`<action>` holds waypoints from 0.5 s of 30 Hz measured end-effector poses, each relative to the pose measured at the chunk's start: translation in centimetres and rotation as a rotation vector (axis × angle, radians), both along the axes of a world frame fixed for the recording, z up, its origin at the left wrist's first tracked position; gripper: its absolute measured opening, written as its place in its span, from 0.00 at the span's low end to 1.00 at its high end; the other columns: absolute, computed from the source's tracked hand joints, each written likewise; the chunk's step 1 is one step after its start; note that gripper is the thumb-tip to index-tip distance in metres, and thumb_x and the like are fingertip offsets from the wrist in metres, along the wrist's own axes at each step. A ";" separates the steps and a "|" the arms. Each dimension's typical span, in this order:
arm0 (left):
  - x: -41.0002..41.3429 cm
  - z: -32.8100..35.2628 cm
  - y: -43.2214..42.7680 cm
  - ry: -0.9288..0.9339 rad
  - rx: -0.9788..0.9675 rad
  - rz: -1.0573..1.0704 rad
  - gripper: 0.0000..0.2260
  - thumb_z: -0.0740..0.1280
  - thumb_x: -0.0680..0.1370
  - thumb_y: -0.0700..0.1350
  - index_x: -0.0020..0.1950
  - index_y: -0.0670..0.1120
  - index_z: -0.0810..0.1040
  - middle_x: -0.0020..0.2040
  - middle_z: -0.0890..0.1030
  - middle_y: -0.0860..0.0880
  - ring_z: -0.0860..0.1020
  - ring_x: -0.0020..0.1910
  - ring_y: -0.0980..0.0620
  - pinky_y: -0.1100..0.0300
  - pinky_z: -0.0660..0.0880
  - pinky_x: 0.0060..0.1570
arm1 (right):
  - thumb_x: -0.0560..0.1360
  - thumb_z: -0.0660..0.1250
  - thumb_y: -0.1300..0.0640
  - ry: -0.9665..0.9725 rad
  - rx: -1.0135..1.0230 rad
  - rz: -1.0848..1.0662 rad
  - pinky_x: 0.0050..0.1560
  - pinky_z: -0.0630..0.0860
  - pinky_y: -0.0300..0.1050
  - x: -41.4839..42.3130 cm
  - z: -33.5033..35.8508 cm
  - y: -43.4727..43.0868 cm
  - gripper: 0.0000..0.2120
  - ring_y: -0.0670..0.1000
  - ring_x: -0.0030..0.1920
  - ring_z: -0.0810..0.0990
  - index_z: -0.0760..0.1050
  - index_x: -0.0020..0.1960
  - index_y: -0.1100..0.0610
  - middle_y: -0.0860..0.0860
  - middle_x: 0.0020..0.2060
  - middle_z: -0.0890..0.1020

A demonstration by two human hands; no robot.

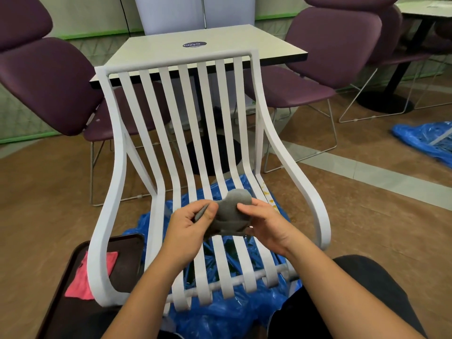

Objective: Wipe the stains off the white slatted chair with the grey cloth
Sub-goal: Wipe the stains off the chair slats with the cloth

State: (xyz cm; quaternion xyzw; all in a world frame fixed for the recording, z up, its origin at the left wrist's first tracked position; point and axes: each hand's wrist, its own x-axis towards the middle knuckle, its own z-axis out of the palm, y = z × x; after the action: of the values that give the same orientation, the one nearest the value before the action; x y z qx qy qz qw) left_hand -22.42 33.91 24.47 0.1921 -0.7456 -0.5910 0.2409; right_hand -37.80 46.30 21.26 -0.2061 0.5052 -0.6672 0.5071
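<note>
The white slatted chair (186, 123) stands right in front of me, facing me. Yellow-orange stains (267, 194) dot the rightmost seat slat near the armrest. The grey cloth (232, 211) is bunched up above the middle of the seat, held between both hands. My left hand (193, 228) pinches its left edge and my right hand (266, 223) grips its right side. The cloth hangs just above the slats, to the left of the stains.
Blue plastic sheeting (220, 311) lies under the chair, with more of the sheeting (425, 140) on the floor at right. A dark tray (127, 260) with a pink cloth (85, 277) sits at lower left. A white table (195, 47) and purple chairs (49, 79) stand behind.
</note>
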 end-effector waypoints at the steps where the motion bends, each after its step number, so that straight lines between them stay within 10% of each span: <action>1: -0.2 0.3 -0.1 -0.022 -0.034 -0.024 0.11 0.64 0.80 0.51 0.49 0.49 0.85 0.42 0.84 0.52 0.82 0.44 0.54 0.61 0.79 0.41 | 0.75 0.71 0.50 0.026 0.010 0.003 0.60 0.77 0.54 0.2 0.0 0.0 0.22 0.58 0.60 0.80 0.78 0.64 0.60 0.60 0.59 0.82; 5: -0.8 0.6 -0.5 -0.122 -0.182 -0.071 0.13 0.64 0.79 0.56 0.48 0.52 0.86 0.42 0.85 0.52 0.82 0.46 0.53 0.56 0.79 0.46 | 0.74 0.72 0.52 0.093 -0.011 0.000 0.60 0.75 0.50 0.7 0.2 0.0 0.17 0.55 0.57 0.80 0.81 0.60 0.59 0.58 0.55 0.83; 15: -3.4 1.1 1.0 -0.008 0.213 0.039 0.16 0.64 0.82 0.52 0.49 0.41 0.84 0.46 0.83 0.39 0.82 0.45 0.47 0.54 0.80 0.46 | 0.65 0.81 0.54 -0.446 -0.017 0.152 0.67 0.73 0.58 1.3 1.3 0.4 0.29 0.61 0.58 0.81 0.80 0.63 0.63 0.62 0.58 0.81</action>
State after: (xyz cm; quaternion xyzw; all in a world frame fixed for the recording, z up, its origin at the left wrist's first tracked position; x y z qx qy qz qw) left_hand -25.82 34.94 25.55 0.2335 -0.6756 -0.6612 0.2277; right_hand -36.45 46.67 22.57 -0.0952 0.3581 -0.6603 0.6532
